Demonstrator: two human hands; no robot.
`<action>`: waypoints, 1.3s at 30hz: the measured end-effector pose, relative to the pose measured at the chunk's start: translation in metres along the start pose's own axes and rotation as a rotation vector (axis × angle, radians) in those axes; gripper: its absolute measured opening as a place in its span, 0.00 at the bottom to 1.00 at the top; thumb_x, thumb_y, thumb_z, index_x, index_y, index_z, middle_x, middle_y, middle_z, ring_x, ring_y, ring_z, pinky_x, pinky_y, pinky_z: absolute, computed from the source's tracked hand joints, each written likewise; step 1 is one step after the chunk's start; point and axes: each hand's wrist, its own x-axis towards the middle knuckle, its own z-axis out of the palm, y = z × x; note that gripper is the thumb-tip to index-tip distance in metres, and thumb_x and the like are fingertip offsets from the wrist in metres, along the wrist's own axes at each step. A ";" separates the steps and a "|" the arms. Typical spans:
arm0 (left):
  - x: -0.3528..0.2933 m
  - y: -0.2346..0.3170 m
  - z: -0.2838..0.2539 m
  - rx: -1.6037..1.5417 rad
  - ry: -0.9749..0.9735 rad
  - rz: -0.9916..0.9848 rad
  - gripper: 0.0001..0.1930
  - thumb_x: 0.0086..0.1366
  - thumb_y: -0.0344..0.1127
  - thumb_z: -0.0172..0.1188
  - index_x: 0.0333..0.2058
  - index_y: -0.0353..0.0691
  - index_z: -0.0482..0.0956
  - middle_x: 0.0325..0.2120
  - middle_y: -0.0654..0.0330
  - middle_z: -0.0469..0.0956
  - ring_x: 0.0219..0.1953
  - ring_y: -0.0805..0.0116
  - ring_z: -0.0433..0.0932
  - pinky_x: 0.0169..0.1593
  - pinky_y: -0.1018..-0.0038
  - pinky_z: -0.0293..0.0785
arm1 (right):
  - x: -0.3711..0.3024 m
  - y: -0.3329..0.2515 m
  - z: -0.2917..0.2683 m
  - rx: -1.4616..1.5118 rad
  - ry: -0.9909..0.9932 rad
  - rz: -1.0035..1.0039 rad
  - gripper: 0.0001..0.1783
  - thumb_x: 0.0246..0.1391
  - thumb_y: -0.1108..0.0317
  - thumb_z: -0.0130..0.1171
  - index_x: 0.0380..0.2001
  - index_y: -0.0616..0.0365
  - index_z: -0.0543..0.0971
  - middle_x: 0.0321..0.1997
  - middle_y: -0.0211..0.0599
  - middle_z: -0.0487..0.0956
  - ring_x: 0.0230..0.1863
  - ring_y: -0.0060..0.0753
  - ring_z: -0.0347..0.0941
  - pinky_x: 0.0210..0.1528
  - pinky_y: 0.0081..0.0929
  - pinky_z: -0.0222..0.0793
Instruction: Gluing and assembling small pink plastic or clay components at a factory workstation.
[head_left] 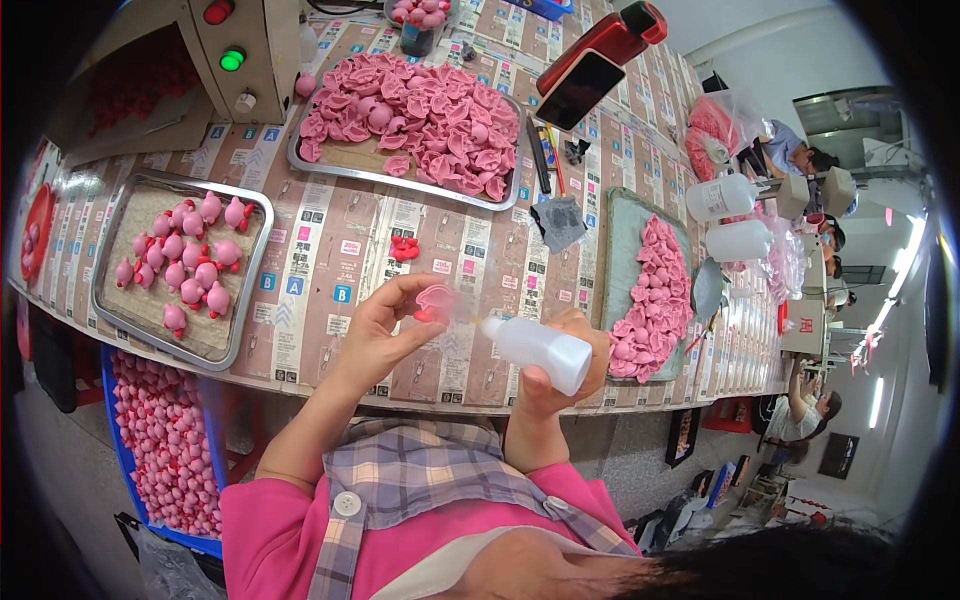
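Between the fingertips of my left hand (385, 325) is a small pink molded toy part (432, 297) with a bit of red at its lower side. My right hand (575, 365) is wrapped round a white squeeze bottle (540, 350), tilted so its nozzle points left at the pink part. A blur between nozzle and part hides whether they touch. Small red pieces (404, 248) lie on the table just beyond my left hand. Farther back, a metal tray (400, 178) holds a heap of pink molded shells (440, 120).
At left, another tray (240, 330) holds round pink toys with red feet. Below the table edge sits a blue bin (125, 440) full of similar toys. A greenish tray (617, 250) of pink pieces lies right. A machine with a green light (232, 61) stands back left; a phone (580, 90) stands behind.
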 end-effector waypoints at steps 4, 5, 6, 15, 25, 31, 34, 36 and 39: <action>0.000 0.000 0.001 0.027 -0.013 -0.007 0.21 0.48 0.22 0.57 0.43 0.34 0.65 0.38 0.60 0.69 0.41 0.74 0.68 0.46 0.78 0.64 | -0.001 0.001 0.004 -0.017 -0.057 -0.038 0.29 0.33 0.46 0.62 0.25 0.61 0.65 0.17 0.31 0.63 0.18 0.24 0.59 0.21 0.20 0.53; 0.000 0.000 0.002 0.027 -0.012 -0.007 0.21 0.48 0.22 0.57 0.43 0.34 0.65 0.38 0.60 0.69 0.41 0.74 0.68 0.46 0.78 0.64 | -0.001 0.001 0.005 -0.016 -0.057 -0.038 0.29 0.33 0.46 0.62 0.25 0.61 0.65 0.17 0.31 0.63 0.18 0.24 0.59 0.21 0.20 0.53; 0.000 0.000 0.003 0.028 -0.014 -0.016 0.21 0.48 0.22 0.57 0.43 0.34 0.65 0.38 0.60 0.69 0.41 0.74 0.68 0.46 0.79 0.64 | -0.001 0.001 0.006 -0.007 -0.061 -0.041 0.29 0.33 0.46 0.62 0.25 0.61 0.65 0.18 0.31 0.63 0.18 0.24 0.59 0.21 0.20 0.53; -0.001 0.002 0.004 0.027 -0.019 -0.009 0.21 0.48 0.23 0.57 0.43 0.35 0.65 0.37 0.61 0.69 0.40 0.75 0.68 0.44 0.80 0.64 | 0.001 0.004 0.008 0.010 -0.112 -0.096 0.24 0.31 0.53 0.65 0.26 0.61 0.70 0.18 0.34 0.70 0.15 0.29 0.62 0.16 0.23 0.54; -0.001 0.002 0.003 0.029 -0.008 -0.017 0.21 0.48 0.23 0.57 0.43 0.34 0.65 0.38 0.60 0.68 0.40 0.75 0.68 0.45 0.80 0.65 | 0.003 -0.006 0.010 0.051 0.053 0.018 0.30 0.35 0.44 0.59 0.24 0.61 0.63 0.17 0.30 0.61 0.17 0.23 0.57 0.21 0.20 0.51; -0.001 0.001 0.003 0.001 -0.013 -0.021 0.19 0.50 0.26 0.56 0.43 0.35 0.66 0.37 0.62 0.71 0.40 0.75 0.69 0.44 0.78 0.64 | 0.003 0.001 0.008 0.056 0.110 0.024 0.29 0.35 0.44 0.58 0.24 0.60 0.63 0.16 0.31 0.61 0.18 0.23 0.57 0.21 0.19 0.51; -0.001 0.002 0.005 -0.046 -0.023 -0.019 0.19 0.50 0.26 0.56 0.43 0.34 0.65 0.37 0.61 0.71 0.40 0.75 0.69 0.44 0.78 0.64 | -0.001 0.008 0.000 0.130 0.036 -0.019 0.28 0.33 0.52 0.64 0.30 0.63 0.67 0.23 0.35 0.68 0.20 0.27 0.62 0.21 0.22 0.56; -0.001 0.003 0.005 -0.046 -0.027 -0.021 0.19 0.51 0.26 0.56 0.43 0.34 0.65 0.37 0.61 0.71 0.40 0.75 0.69 0.44 0.78 0.64 | 0.000 0.007 0.000 0.125 -0.008 -0.023 0.27 0.33 0.53 0.64 0.30 0.63 0.67 0.23 0.36 0.68 0.20 0.28 0.63 0.21 0.23 0.57; 0.000 0.003 0.006 -0.042 -0.036 -0.025 0.20 0.50 0.25 0.56 0.43 0.34 0.65 0.36 0.61 0.70 0.39 0.75 0.69 0.43 0.79 0.65 | 0.002 0.006 0.003 0.116 -0.063 -0.042 0.27 0.33 0.54 0.65 0.30 0.63 0.68 0.23 0.36 0.69 0.20 0.29 0.64 0.21 0.23 0.57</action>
